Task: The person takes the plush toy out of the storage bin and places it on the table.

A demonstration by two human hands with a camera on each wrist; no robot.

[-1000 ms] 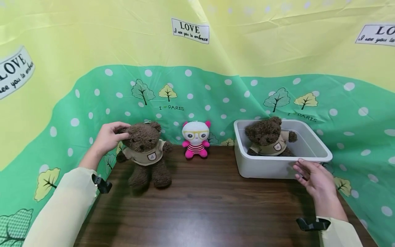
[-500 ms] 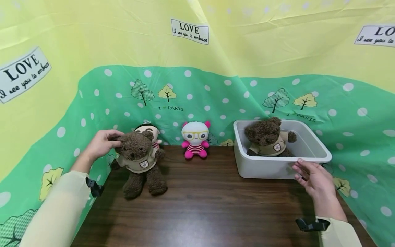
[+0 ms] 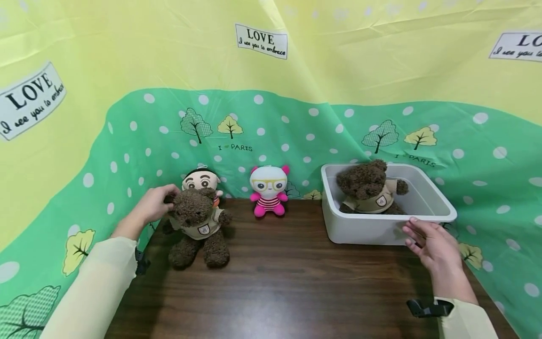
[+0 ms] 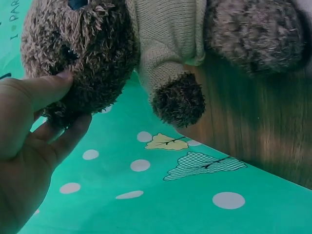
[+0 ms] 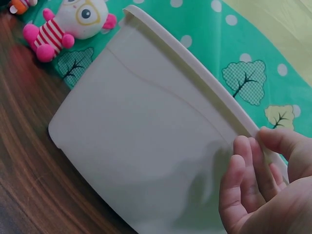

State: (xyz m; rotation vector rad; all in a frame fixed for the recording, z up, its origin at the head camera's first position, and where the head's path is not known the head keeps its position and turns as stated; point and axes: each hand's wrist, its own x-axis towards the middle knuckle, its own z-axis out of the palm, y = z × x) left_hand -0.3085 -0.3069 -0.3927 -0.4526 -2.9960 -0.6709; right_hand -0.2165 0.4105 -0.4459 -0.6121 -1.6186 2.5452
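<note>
My left hand pinches a brown teddy bear in a beige sweater by the side of its head. In the left wrist view, thumb and fingers press into the fur of the teddy bear's head. Its legs touch the table at the left. Thumb over the rim and fingers under it, my right hand grips the front edge of a light grey plastic bin. Inside that bin leans a second, similar teddy bear.
Behind the held bear, a plush doll with black hair is partly hidden. A pink and white panda plush with yellow glasses sits at the table's back. Green and yellow printed cloth rises behind the brown wooden table.
The teddy bear in my left hand has come down and nearer to me, uncovering the doll behind it. My right hand has stayed on the bin's rim.
</note>
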